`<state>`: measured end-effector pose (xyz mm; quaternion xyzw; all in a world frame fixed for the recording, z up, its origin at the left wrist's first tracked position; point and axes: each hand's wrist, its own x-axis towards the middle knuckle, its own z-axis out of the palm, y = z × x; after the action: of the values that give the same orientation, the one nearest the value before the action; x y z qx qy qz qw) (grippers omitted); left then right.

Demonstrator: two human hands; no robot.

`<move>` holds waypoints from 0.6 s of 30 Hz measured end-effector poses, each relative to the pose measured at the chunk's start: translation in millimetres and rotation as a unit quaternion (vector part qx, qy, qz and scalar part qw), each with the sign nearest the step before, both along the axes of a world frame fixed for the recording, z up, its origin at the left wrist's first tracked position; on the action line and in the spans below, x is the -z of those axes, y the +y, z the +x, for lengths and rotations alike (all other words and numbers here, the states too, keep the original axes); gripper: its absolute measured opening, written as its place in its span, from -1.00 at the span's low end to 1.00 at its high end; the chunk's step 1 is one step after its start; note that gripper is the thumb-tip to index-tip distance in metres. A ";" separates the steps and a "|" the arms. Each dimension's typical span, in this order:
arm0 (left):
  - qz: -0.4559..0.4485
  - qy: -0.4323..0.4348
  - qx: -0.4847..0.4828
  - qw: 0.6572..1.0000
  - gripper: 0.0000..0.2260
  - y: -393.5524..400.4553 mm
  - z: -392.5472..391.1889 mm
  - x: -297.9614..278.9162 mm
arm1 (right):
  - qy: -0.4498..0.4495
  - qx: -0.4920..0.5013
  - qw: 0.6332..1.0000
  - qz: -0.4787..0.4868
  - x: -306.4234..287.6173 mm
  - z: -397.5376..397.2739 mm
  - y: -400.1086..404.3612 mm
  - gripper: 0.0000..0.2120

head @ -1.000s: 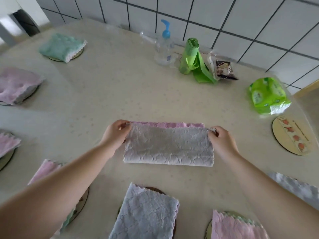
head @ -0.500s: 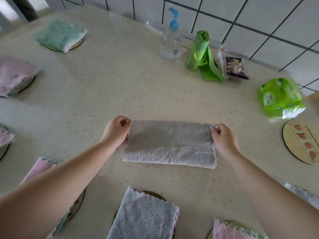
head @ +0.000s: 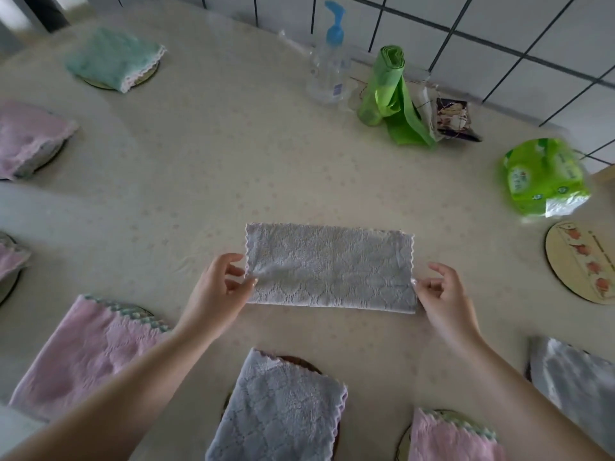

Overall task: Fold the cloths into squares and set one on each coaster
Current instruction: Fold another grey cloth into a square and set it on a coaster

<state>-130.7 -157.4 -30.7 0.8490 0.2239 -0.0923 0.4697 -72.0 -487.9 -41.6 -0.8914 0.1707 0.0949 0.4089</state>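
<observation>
Two bare hands work a grey waffle-textured cloth point(head: 329, 267), folded to a long rectangle, lying flat at mid-table. Left hand point(head: 216, 294) pinches the cloth's left short edge w/ thumb and fingertip, other fingers loosely curled. Right hand point(head: 444, 296) is at the right short edge, fingers curled at the near corner; looks like a pinch on the hem.

Near edge of the cream table point(head: 199, 168): folded grey square cloth point(head: 276, 410) on a dark round coaster, pink cloths to either side.

Right edge: bare round wooden coaster w/ printed strip point(head: 580, 261), green tissue pack point(head: 545, 176) just beyond it.

Far edge by the tiled wall: clear pump bottle w/ blue top point(head: 329, 58), green bag roll point(head: 389, 91).

Far-left: folded mint-green cloth point(head: 113, 58) on a coaster.
</observation>
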 end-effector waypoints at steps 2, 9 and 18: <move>0.006 -0.007 0.007 1.000 -0.63 -2.6 -5.4 -1.9 | 0.000 -0.016 1.000 -0.001 3.3 -10.6 -3.2 -0.63; 0.024 -0.011 0.031 0.999 -0.63 -2.4 -6.2 2.9 | -0.017 -0.051 0.999 0.010 4.1 -9.4 0.4 -0.71; 0.226 -0.135 0.195 0.945 -0.71 -23.3 -6.0 1.1 | -0.143 -0.165 0.966 -0.138 -1.9 -11.3 33.2 -0.72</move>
<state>-136.8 -180.8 -31.8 0.9643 0.0038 -0.0137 0.2645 -83.3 -454.7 -39.7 -0.9594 -0.0280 0.0083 0.2806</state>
